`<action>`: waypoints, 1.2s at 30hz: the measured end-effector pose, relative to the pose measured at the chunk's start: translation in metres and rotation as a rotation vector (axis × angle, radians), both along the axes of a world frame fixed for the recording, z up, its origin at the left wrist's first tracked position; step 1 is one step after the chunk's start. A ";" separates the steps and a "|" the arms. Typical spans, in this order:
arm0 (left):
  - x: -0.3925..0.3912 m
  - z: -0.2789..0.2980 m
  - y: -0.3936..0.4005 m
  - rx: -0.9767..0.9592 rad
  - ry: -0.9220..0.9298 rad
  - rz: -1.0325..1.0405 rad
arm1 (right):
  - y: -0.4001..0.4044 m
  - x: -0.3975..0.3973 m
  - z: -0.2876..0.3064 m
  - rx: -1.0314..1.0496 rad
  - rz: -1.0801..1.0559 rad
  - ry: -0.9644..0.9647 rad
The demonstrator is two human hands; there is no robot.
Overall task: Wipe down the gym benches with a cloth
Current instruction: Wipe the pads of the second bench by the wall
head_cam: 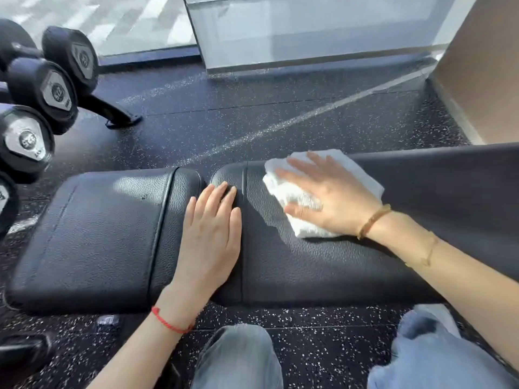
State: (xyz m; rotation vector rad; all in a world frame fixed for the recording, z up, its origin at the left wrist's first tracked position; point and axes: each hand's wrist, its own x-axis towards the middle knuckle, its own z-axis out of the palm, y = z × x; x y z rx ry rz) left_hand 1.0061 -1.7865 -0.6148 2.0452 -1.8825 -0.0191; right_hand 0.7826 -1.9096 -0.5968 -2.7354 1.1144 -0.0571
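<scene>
Dumbbells (pixel 42 88) left of bench (pixel 112 234); right hand (pixel 331 195) presses cloth (pixel 289 192).

The dumbbells (pixel 42 94) carry end-plate numbers: one seems to read 50; the others are too blurred.

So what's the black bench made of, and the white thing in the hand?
The bench pad looks like black leather or vinyl, probably fake leather: it has a pebbly grain, stitched seams and a soft shine. The white cloth under the right hand looks like soft fabric or thick paper towel; it crumples and looks fuzzy. Which one, I can't tell.
</scene>
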 end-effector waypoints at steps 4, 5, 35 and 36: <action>0.004 -0.013 0.005 -0.035 0.036 -0.051 | 0.010 0.018 -0.002 -0.045 -0.166 0.037; 0.005 -0.014 0.005 -0.041 0.049 -0.055 | 0.023 0.019 -0.003 -0.007 -0.187 0.020; 0.001 -0.019 0.010 -0.229 0.147 -0.030 | 0.146 -0.035 -0.040 -0.573 -0.095 -0.144; -0.001 -0.019 0.010 -0.240 0.162 -0.029 | 0.147 -0.032 -0.042 -0.609 -0.096 -0.129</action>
